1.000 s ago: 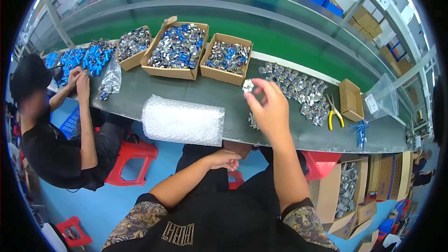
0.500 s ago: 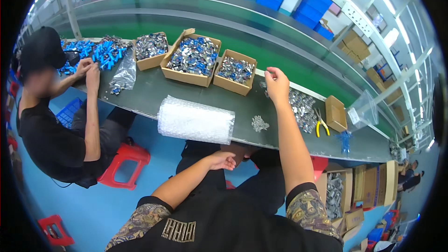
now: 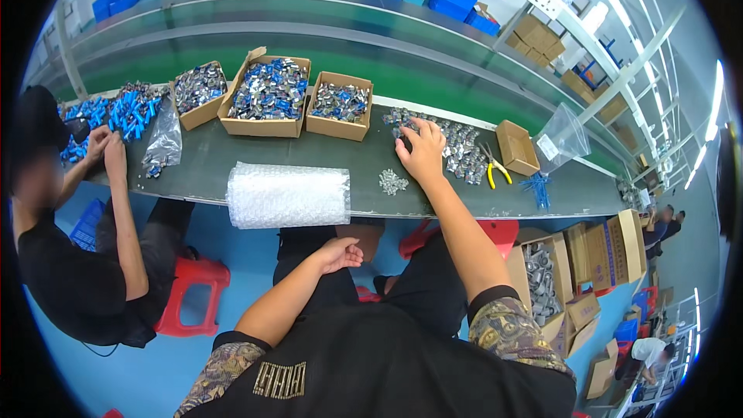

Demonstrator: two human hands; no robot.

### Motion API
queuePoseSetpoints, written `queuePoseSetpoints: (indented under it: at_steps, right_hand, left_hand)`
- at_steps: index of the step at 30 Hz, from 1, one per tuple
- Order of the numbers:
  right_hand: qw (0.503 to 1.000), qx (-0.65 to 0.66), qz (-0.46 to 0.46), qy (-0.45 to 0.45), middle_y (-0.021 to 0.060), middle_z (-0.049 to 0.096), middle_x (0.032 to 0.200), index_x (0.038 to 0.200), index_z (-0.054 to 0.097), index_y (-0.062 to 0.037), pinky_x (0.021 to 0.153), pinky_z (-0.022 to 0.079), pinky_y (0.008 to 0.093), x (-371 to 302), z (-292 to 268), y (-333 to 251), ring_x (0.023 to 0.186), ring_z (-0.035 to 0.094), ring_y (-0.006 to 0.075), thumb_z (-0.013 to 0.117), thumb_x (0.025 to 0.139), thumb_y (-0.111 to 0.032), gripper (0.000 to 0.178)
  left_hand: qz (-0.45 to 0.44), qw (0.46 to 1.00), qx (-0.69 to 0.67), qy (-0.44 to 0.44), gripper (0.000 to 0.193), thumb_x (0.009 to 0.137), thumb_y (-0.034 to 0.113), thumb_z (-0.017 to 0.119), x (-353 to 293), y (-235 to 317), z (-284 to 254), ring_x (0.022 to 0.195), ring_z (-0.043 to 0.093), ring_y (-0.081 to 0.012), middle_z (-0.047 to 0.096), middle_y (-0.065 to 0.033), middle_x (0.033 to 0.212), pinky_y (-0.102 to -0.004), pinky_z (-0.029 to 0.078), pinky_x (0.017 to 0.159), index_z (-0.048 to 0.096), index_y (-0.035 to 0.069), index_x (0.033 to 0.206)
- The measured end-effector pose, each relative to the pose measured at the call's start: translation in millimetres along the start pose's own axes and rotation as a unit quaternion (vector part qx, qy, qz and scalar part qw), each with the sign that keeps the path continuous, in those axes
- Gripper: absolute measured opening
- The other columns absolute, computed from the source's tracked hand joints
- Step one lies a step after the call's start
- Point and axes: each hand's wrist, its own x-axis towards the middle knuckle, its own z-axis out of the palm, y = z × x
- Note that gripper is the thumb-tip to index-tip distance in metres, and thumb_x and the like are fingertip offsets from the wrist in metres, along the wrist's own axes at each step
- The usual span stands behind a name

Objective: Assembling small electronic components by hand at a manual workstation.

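My right hand (image 3: 423,152) is over the left edge of a spread of small silvery metal parts (image 3: 464,156) on the dark bench top. Its fingers are parted and reach down toward the parts, and nothing shows in its grasp. Just left of that wrist lies a little heap of small clear or silvery pieces (image 3: 392,182). My left hand (image 3: 339,255) rests above my lap, below the bench edge, fingers loosely bent and holding nothing. A roll of bubble wrap (image 3: 289,196) lies on the bench beyond it.
Cardboard boxes of metal parts (image 3: 339,128) line the bench's far side. Yellow-handled pliers (image 3: 498,176), a small carton (image 3: 517,147) and blue strips (image 3: 537,188) sit to the right. A co-worker (image 3: 81,240) works at the left beside blue parts (image 3: 128,114).
My right hand has come down from its raised, pinched pose and spread its fingers at the metal parts. The view has swung right. My left hand stays over my lap.
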Motion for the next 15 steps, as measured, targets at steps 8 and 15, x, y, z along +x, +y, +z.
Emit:
queuePoseSetpoints:
  at_steps: [8,15]
  right_hand:
    - [0.995,0.090,0.027,-0.041,0.0046,0.059,0.107,0.084,0.067,-0.0131,0.091,0.036,0.0450,-3,-4,1,0.112,0.050,0.0279,0.079,0.070,-0.027,0.023]
    - [0.951,0.284,0.124,0.027,0.0073,0.066,0.092,0.088,0.068,-0.0060,0.075,0.049,0.0322,-11,-9,15,0.087,0.063,0.0221,0.076,0.079,-0.014,0.014]
  left_hand:
    - [-0.004,0.999,0.001,0.035,0.036,0.098,0.029,0.053,5,-2,4,0.076,0.066,-0.0231,0.065,-0.0127,0.082,-0.0365,0.057,0.074,0.062,-0.003,0.086]
    - [-0.030,0.996,0.058,0.057,0.035,0.098,0.032,0.055,22,-8,15,0.075,0.065,-0.0220,0.065,-0.0131,0.084,-0.0356,0.057,0.072,0.062,0.000,0.085]
